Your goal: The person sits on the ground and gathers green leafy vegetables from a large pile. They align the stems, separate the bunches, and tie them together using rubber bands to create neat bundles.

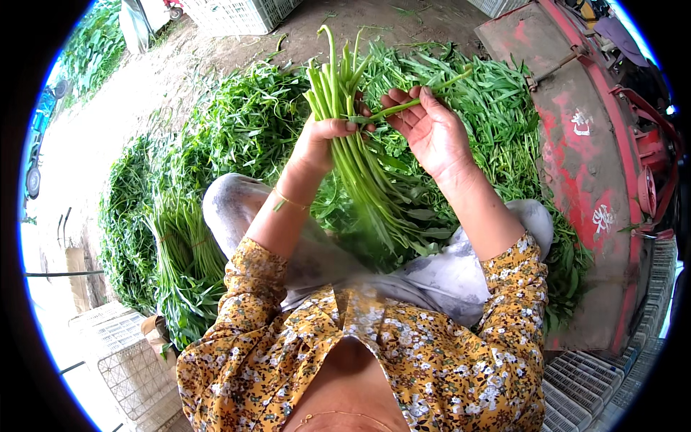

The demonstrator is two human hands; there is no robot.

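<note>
My left hand is closed around a bunch of long green leafy stalks, probably water spinach. The cut stem ends point up and away from me, while the leaves hang down between my knees. A single stalk lies crosswise between both hands, its inner end by my left fingers. The thumb and fingers of my right hand pinch that stalk, palm turned up. Beneath and beyond the bunch spreads a wide heap of loose leafy greens.
Several bundled stalks lie left of my knee. White plastic crates stand at the far side and lower left. A dirty red metal machine borders the heap on the right, with more crates at lower right.
</note>
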